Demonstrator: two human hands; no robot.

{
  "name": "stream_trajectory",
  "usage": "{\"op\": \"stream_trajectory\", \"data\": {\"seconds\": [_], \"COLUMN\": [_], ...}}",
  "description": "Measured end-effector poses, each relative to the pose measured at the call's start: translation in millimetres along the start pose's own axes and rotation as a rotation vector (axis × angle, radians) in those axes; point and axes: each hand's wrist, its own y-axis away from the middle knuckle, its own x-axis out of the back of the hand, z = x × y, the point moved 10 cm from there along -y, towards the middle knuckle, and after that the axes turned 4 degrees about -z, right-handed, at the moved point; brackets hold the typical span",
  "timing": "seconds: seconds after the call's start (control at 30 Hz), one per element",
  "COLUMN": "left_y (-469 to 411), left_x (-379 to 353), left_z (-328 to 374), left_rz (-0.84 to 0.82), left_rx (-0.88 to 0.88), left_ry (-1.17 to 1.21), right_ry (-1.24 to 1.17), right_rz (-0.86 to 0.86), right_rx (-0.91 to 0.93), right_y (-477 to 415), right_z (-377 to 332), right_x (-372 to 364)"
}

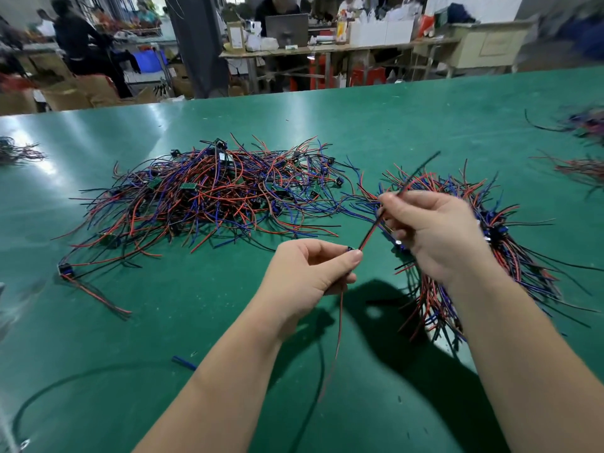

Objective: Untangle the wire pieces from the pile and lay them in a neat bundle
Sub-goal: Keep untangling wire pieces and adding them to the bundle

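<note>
The broad green table mat carries a sprawling tangled pile of red, blue and black wires at centre. To its right lies a gathered bundle of the same wires, partly hidden by the right forearm. The left hand pinches one thin red-and-black wire piece between thumb and forefinger. The right hand pinches it higher up, so it runs taut between them above the mat (its loose tail hangs below the left hand). This looks like the straightening step; next it needs laying onto the bundle, ends aligned.
</note>
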Motion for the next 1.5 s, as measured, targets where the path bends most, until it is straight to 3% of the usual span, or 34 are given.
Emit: {"op": "stream_trajectory", "data": {"seconds": [0.1,0.33,0.5,0.6,0.7,0.8,0.9,1.07,1.17,1.3,1.5], "left_y": [1.8,2.4,8.9,14.2,12.6,6.9,4.0,9.2,16.3,22.3,18.4], "left_x": [-7.8,-0.9,-19.7,-26.7,-22.7,-12.6,-2.0,10.0,10.5,1.4,-11.5], "left_z": [-0.9,11.3,11.5,17.6,25.9,27.5,25.5,35.1,50.0,62.6,60.3], "left_rz": [-0.052,-0.037,-0.207,-0.285,-0.276,-0.186,-0.059,0.132,0.165,0.079,-0.081], "left_rx": [0.006,-0.075,-0.071,-0.037,0.000,0.017,-0.025,-0.255,-0.418,-0.513,-0.450], "left_ry": [-0.079,-0.271,-0.341,-0.061,0.308,0.533,0.622,0.386,0.197,0.007,-0.149], "right_ry": [-0.078,-0.174,-0.229,-0.240,-0.074,0.176,0.175,-0.158,-0.264,-0.277,-0.174], "right_rz": [0.163,0.297,0.270,0.188,0.073,-0.111,-0.313,-0.322,-0.289,-0.277,-0.264], "right_rx": [0.087,0.176,0.136,-0.054,-0.175,-0.075,0.053,0.032,-0.032,-0.037,-0.078], "right_y": [-0.3,5.3,0.5,-7.1,-5.6,-0.6,12.5,16.8,15.5,14.2,8.8], "right_z": [-16.2,-21.4,-19.8,-2.2,13.6,11.6,2.0,7.8,13.3,10.8,9.8], "right_x": [30.1,41.1,43.3,36.7,19.1,-9.0,-43.2,-55.0,-53.0,-50.2,-37.2]}}
